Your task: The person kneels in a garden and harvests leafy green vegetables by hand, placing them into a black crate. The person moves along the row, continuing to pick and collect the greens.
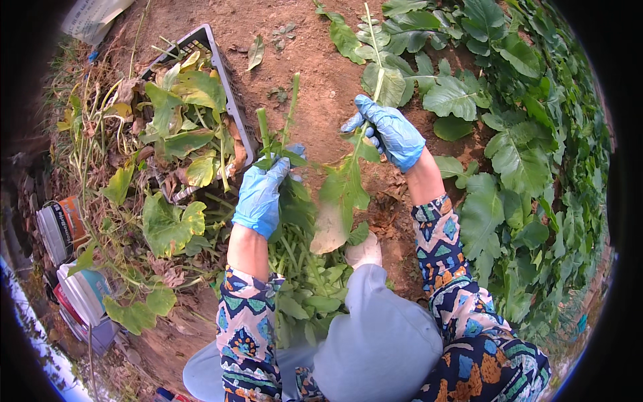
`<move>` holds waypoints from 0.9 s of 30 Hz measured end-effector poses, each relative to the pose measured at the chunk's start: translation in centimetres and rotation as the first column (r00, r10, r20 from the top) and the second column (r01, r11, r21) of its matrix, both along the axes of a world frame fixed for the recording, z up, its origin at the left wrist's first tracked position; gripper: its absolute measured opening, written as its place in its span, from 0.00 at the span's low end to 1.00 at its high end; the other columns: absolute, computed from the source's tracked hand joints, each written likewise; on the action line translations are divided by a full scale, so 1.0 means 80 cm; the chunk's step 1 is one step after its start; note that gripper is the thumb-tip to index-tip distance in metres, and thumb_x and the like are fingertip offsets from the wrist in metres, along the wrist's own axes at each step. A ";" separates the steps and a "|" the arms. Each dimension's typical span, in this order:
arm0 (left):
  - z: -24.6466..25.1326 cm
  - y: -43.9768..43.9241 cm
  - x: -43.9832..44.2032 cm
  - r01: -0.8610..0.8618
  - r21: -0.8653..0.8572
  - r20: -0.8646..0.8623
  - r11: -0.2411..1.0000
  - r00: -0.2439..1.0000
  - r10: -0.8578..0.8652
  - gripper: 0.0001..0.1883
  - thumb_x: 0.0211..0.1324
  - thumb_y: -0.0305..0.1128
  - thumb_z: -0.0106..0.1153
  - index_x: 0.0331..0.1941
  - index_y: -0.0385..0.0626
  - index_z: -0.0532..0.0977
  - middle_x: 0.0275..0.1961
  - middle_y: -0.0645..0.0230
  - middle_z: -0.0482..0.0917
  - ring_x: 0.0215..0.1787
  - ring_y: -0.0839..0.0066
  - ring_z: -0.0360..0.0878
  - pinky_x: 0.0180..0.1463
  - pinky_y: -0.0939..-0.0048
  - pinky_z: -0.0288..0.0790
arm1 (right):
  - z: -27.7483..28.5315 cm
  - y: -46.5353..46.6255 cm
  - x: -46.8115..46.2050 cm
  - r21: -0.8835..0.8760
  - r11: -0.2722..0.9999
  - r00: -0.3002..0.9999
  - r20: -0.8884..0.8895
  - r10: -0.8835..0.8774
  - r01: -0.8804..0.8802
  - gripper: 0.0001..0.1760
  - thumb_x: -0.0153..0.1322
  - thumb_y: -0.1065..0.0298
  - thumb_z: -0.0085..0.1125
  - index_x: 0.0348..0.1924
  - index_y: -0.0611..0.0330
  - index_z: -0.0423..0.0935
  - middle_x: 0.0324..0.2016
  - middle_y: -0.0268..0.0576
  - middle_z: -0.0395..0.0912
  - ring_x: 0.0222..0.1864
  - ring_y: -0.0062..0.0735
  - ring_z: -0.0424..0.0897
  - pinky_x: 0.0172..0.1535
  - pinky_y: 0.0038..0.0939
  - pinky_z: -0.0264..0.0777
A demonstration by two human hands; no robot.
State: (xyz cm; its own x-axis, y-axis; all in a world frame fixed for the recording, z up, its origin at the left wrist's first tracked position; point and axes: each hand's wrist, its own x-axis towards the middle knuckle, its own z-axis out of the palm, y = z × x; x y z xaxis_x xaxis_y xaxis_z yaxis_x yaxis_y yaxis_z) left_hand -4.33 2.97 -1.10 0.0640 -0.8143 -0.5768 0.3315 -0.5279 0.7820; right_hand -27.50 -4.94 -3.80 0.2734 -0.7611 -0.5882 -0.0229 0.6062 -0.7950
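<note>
Both hands wear light-blue disposable gloves. My left hand (261,193) is closed around several leafy green stalks (263,125), whose cut-looking ends point away from me. My right hand (392,130) grips one long leaf stalk (378,83). From that hand a lobed green leaf (344,188) with a pale, discoloured tip hangs towards me, over the bare soil. The stalk's other end reaches up beside the leafy plants at the right. Beneath my left hand lies a heap of green leaves (321,281), next to my knee.
At the left, a dark plastic crate (221,75) holds yellowing leaves, with dry vines (108,115) around it. White buckets (83,291) stand at the far left. A dense row of broad-leaved green plants (517,151) lines the right side. Brown soil (321,55) lies between.
</note>
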 end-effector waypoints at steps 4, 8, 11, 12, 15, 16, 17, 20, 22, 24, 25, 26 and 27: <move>0.005 -0.003 0.008 0.010 -0.003 0.001 1.000 1.000 -0.010 0.17 0.51 0.26 0.62 0.46 0.41 0.73 0.42 0.68 0.77 0.42 0.75 0.75 0.47 0.74 0.70 | -0.006 -0.011 0.018 0.051 0.991 0.989 0.081 -0.126 0.122 0.26 0.71 0.46 0.50 0.25 0.61 0.81 0.09 0.25 0.66 0.11 0.09 0.60 0.15 0.13 0.51; 0.007 -0.011 0.011 0.029 -0.004 -0.001 1.000 1.000 -0.029 0.16 0.51 0.26 0.62 0.45 0.41 0.73 0.42 0.68 0.77 0.42 0.76 0.75 0.46 0.74 0.70 | 0.012 -0.011 0.030 0.081 0.980 0.980 0.064 -0.187 0.181 0.24 0.67 0.47 0.57 0.21 0.61 0.80 0.10 0.28 0.68 0.09 0.10 0.59 0.13 0.15 0.50; 0.002 -0.020 0.002 0.045 0.006 -0.006 0.999 0.999 -0.045 0.16 0.51 0.26 0.62 0.45 0.41 0.73 0.42 0.69 0.77 0.42 0.76 0.75 0.46 0.74 0.70 | 0.030 -0.012 0.051 -0.051 0.984 0.986 0.004 -0.169 0.169 0.23 0.63 0.47 0.63 0.20 0.62 0.79 0.11 0.31 0.70 0.11 0.14 0.63 0.15 0.17 0.56; 0.000 -0.022 -0.002 0.050 0.012 -0.007 0.999 0.999 -0.050 0.16 0.51 0.26 0.62 0.45 0.41 0.73 0.41 0.69 0.77 0.41 0.76 0.75 0.46 0.74 0.70 | 0.034 -0.013 0.059 -0.091 0.983 0.986 -0.013 -0.164 0.162 0.25 0.62 0.46 0.63 0.21 0.63 0.79 0.12 0.32 0.70 0.12 0.16 0.65 0.16 0.18 0.58; -0.006 -0.029 -0.012 0.063 0.025 -0.013 0.998 0.998 -0.062 0.16 0.50 0.26 0.62 0.45 0.41 0.73 0.41 0.69 0.77 0.41 0.76 0.75 0.45 0.74 0.70 | 0.037 -0.020 0.078 -0.174 0.977 0.991 -0.019 -0.129 0.124 0.25 0.61 0.45 0.64 0.21 0.63 0.79 0.13 0.35 0.72 0.15 0.19 0.69 0.21 0.23 0.63; -0.007 -0.030 -0.013 0.062 0.031 -0.016 0.998 0.998 -0.062 0.16 0.50 0.26 0.62 0.45 0.41 0.73 0.41 0.69 0.77 0.41 0.76 0.75 0.45 0.74 0.70 | 0.036 -0.025 0.083 -0.196 0.973 0.992 -0.002 -0.125 0.122 0.24 0.61 0.45 0.64 0.21 0.62 0.79 0.14 0.35 0.73 0.17 0.18 0.69 0.22 0.23 0.64; -0.008 -0.032 -0.013 0.058 0.034 -0.019 0.998 0.998 -0.057 0.16 0.50 0.26 0.62 0.45 0.41 0.73 0.41 0.69 0.77 0.41 0.76 0.75 0.45 0.74 0.70 | 0.034 -0.025 0.085 -0.273 0.954 0.992 0.076 -0.105 0.122 0.24 0.62 0.46 0.64 0.21 0.61 0.78 0.15 0.35 0.74 0.18 0.17 0.70 0.24 0.23 0.65; -0.007 -0.033 -0.008 0.044 0.041 -0.028 0.998 0.999 -0.043 0.16 0.50 0.26 0.62 0.45 0.41 0.73 0.41 0.69 0.78 0.40 0.76 0.75 0.45 0.74 0.70 | 0.025 -0.015 0.089 -0.502 0.845 0.970 -0.045 -0.240 0.186 0.27 0.69 0.42 0.49 0.33 0.62 0.72 0.21 0.44 0.74 0.25 0.37 0.74 0.29 0.32 0.66; -0.007 -0.032 -0.005 0.039 0.044 -0.032 0.998 0.999 -0.038 0.16 0.50 0.26 0.62 0.44 0.41 0.73 0.40 0.69 0.78 0.40 0.76 0.76 0.45 0.74 0.71 | 0.019 0.004 0.090 -0.391 0.920 0.974 -0.215 -0.072 -0.018 0.30 0.73 0.40 0.37 0.34 0.63 0.67 0.22 0.57 0.72 0.29 0.61 0.73 0.34 0.46 0.65; -0.008 -0.029 -0.005 0.040 0.053 -0.039 0.998 0.999 -0.038 0.16 0.50 0.26 0.62 0.44 0.41 0.73 0.40 0.69 0.78 0.40 0.76 0.76 0.44 0.74 0.71 | 0.014 0.028 0.099 -0.567 0.778 0.925 -0.378 0.044 -0.269 0.29 0.72 0.41 0.38 0.29 0.62 0.67 0.21 0.56 0.71 0.28 0.60 0.72 0.32 0.47 0.65; -0.008 -0.027 -0.007 0.041 0.058 -0.044 0.997 0.998 -0.038 0.16 0.50 0.26 0.62 0.44 0.41 0.73 0.40 0.69 0.78 0.40 0.76 0.76 0.44 0.74 0.71 | 0.011 0.037 0.106 -0.606 0.726 0.906 -0.421 0.055 -0.325 0.27 0.72 0.43 0.42 0.28 0.62 0.67 0.21 0.56 0.71 0.28 0.60 0.72 0.30 0.46 0.65; -0.009 -0.025 -0.008 0.042 0.062 -0.045 0.997 0.998 -0.040 0.15 0.50 0.26 0.62 0.44 0.41 0.73 0.40 0.70 0.78 0.40 0.76 0.76 0.44 0.74 0.71 | 0.007 0.043 0.110 -0.667 0.717 0.936 -0.348 -0.059 -0.203 0.24 0.71 0.45 0.45 0.27 0.61 0.68 0.20 0.55 0.71 0.27 0.58 0.72 0.29 0.45 0.65; -0.010 -0.022 -0.010 0.039 0.068 -0.052 0.997 0.998 -0.036 0.15 0.50 0.26 0.62 0.44 0.41 0.73 0.40 0.70 0.78 0.39 0.76 0.76 0.44 0.74 0.71 | 0.004 0.050 0.116 -0.687 0.718 0.944 -0.298 -0.140 -0.110 0.22 0.71 0.48 0.48 0.26 0.61 0.68 0.20 0.54 0.71 0.26 0.57 0.73 0.27 0.44 0.65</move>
State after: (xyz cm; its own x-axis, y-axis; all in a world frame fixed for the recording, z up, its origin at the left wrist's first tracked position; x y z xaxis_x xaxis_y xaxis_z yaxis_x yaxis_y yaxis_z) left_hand -5.16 1.17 -1.87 0.0037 -0.7736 -0.6337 0.3485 -0.5930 0.7259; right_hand -18.18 -0.94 -3.50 0.1595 -0.9859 0.0514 -0.3349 -0.1030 -0.9366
